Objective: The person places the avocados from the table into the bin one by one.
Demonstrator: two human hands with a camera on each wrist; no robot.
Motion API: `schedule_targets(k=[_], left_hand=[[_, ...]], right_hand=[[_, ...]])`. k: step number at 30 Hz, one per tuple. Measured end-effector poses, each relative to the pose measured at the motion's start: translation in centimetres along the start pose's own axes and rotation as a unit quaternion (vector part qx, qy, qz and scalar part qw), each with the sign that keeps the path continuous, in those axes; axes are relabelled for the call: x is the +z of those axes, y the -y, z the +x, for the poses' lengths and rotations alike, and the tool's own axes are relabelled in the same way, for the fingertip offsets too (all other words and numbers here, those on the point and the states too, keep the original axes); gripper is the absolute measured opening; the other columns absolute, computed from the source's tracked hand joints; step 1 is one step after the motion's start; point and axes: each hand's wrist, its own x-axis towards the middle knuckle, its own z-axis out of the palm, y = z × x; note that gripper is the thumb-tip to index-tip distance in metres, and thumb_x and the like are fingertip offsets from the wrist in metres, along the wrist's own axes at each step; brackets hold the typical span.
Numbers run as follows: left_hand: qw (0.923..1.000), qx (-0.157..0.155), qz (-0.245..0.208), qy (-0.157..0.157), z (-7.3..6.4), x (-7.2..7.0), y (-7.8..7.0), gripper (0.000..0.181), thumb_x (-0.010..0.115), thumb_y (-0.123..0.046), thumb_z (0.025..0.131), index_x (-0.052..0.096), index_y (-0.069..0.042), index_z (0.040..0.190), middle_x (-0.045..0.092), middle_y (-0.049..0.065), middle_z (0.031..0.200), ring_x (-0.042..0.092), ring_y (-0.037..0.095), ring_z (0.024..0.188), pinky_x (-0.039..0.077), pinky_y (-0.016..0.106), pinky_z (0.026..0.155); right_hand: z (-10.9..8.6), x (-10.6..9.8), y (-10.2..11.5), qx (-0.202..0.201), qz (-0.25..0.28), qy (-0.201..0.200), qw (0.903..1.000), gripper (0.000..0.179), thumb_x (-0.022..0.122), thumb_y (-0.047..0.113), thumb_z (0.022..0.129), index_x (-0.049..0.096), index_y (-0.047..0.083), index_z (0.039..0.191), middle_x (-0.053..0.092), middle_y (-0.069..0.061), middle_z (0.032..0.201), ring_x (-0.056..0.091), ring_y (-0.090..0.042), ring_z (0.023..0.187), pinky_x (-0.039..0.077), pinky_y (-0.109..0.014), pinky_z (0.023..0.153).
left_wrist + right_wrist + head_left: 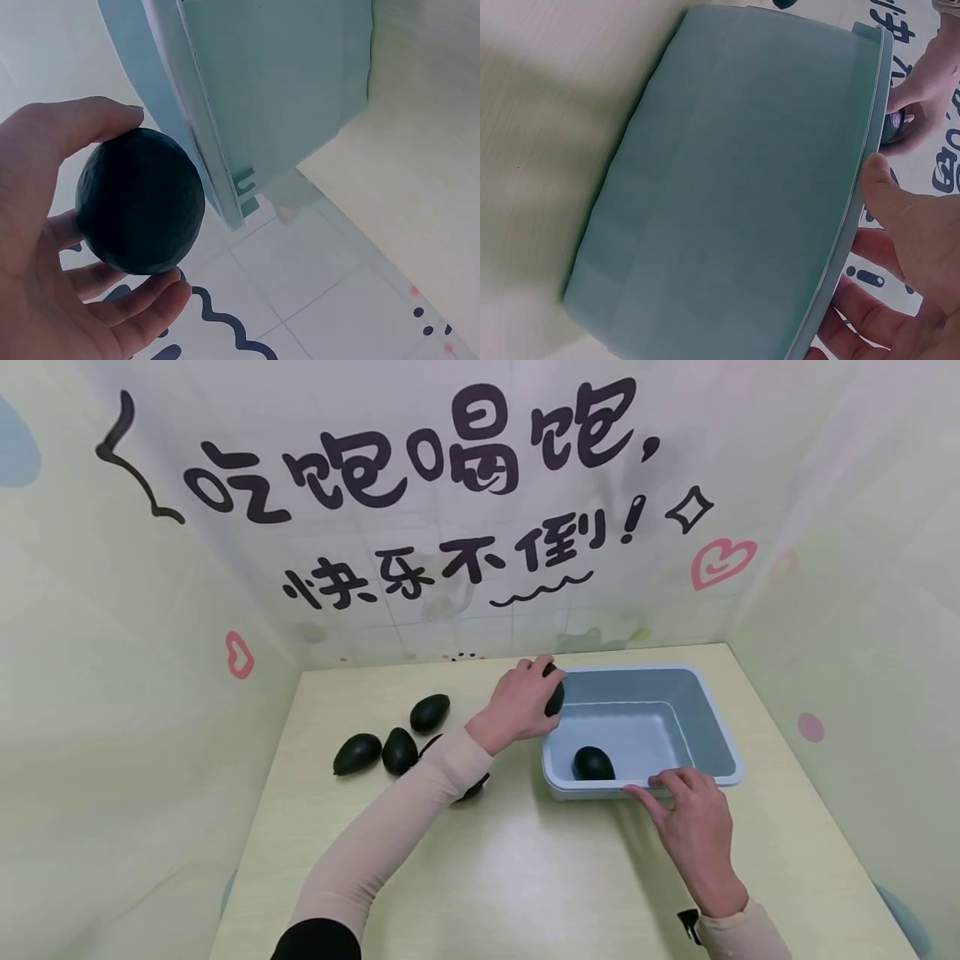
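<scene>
My left hand holds a dark avocado at the left rim of a light blue plastic bin. In the left wrist view the thumb lies across one side of the avocado and the fingers curl around the other. My right hand grips the bin's near rim; in the right wrist view its thumb presses the outer edge while the fingers reach over the rim. Inside the bin, near its front left corner, lies another avocado.
Left of the bin, several avocados lie grouped on the pale wooden table, some partly hidden behind my left sleeve. A printed cloth backdrop with dark lettering rises behind the table and along both sides.
</scene>
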Motion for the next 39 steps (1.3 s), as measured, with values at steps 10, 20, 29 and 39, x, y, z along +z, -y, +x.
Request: schedule_targets(k=[10,20,29,39], left_hand=[[0.9998,0.018,0.010,-0.001,0.3,0.4,-0.6,0.060,0.075,-0.041,0.095,0.059,-0.018,0.149,0.051,0.016,0.155,0.061,0.036,0.126,0.062,0.043,0.089],[0.9991,0.035,0.018,0.017,0.7,0.1,-1.6,0.058,0.071,-0.044,0.097,0.059,-0.019,0.148,0.050,0.014,0.156,0.061,0.032,0.126,0.061,0.040,0.092],[0.9989,0.038,0.021,0.021,1.1,0.0,-2.0,0.058,0.070,-0.045,0.098,0.059,-0.020,0.148,0.049,0.012,0.156,0.060,0.032,0.128,0.061,0.040,0.094],[0.9987,0.040,0.016,0.027,1.5,0.1,-2.2,0.058,0.070,-0.045,0.098,0.058,-0.020,0.149,0.049,0.012,0.157,0.060,0.031,0.128,0.060,0.040,0.095]], right_hand=[[-0.1,-0.3,-0.1,-0.004,-0.006,0.000,1.0000,0.081,0.043,0.077,0.099,0.071,0.004,0.077,0.066,-0.013,0.079,0.064,-0.038,0.073,0.049,-0.050,0.064],[-0.1,-0.3,-0.2,0.000,-0.005,0.002,1.0000,0.082,0.043,0.078,0.098,0.072,0.004,0.077,0.066,-0.013,0.080,0.064,-0.039,0.074,0.049,-0.050,0.064],[0.0,0.0,-0.1,-0.002,0.000,0.002,1.0000,0.081,0.045,0.077,0.098,0.072,0.003,0.078,0.065,-0.013,0.080,0.064,-0.038,0.074,0.050,-0.050,0.067],[0.0,0.1,-0.1,0.001,0.002,0.004,1.0000,0.080,0.045,0.077,0.097,0.072,0.005,0.077,0.065,-0.013,0.079,0.063,-0.037,0.072,0.049,-0.050,0.066]])
